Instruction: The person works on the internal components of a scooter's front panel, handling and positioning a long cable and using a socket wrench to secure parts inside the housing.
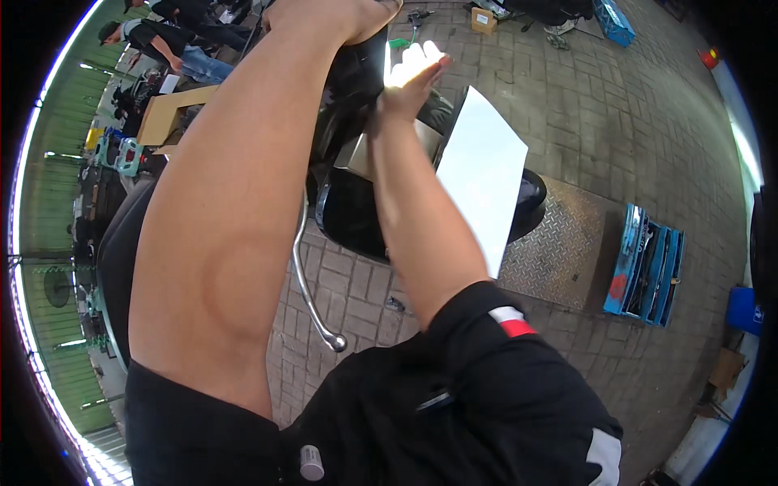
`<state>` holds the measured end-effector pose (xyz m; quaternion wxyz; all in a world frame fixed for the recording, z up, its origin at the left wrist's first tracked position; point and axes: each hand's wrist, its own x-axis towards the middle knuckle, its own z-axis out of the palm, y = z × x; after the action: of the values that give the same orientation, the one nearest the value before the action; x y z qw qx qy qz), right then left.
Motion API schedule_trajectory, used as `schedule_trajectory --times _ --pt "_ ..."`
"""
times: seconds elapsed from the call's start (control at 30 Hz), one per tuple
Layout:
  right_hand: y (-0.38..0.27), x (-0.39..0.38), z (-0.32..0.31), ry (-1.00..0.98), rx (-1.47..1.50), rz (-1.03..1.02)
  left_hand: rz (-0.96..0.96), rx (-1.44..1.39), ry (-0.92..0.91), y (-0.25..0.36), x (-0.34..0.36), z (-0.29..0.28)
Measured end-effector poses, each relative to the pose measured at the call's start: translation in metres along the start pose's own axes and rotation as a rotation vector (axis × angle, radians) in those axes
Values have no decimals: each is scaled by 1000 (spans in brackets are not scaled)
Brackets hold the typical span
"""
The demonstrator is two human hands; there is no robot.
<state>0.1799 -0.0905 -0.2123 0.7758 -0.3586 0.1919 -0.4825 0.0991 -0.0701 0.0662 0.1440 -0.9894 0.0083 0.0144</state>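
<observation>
My left hand (369, 14) is at the top edge, partly cut off, by the upper end of a dark front part of a motorcycle or scooter (350, 77). Its fingers are mostly hidden. My right hand (413, 77) is held up beside that part with its fingers stretched out, and a strong light washes out the fingers and palm. No object shows in it. Below the right forearm are a glossy black panel (350, 211) and a large white panel (484, 166). A silver lever (312, 304) with a ball end juts toward me.
Right of the vehicle lie a metal tread plate (559, 243) and an open blue toolbox (644, 263) with tools. A green-and-black power tool (415, 20), a cardboard box (484, 20) and another blue box (614, 23) stand farther off. A person (174, 49) is at the far left.
</observation>
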Motion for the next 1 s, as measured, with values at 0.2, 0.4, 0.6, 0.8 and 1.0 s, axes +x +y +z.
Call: schedule_trajectory --times 0.2,0.4,0.6,0.8,1.0 --pt "-98 64 -31 166 512 282 -12 15 -62 1 1 -3" --pt "-43 -12 8 -475 486 674 -34 -132 12 -5 9 11" --pt "-56 36 4 -776 267 826 -114 -143 107 -9 12 26" --pt "-46 78 68 -817 27 873 -109 -191 166 -5 -5 22" --pt "-42 69 70 -1347 88 835 -70 -306 343 -24 -42 44"
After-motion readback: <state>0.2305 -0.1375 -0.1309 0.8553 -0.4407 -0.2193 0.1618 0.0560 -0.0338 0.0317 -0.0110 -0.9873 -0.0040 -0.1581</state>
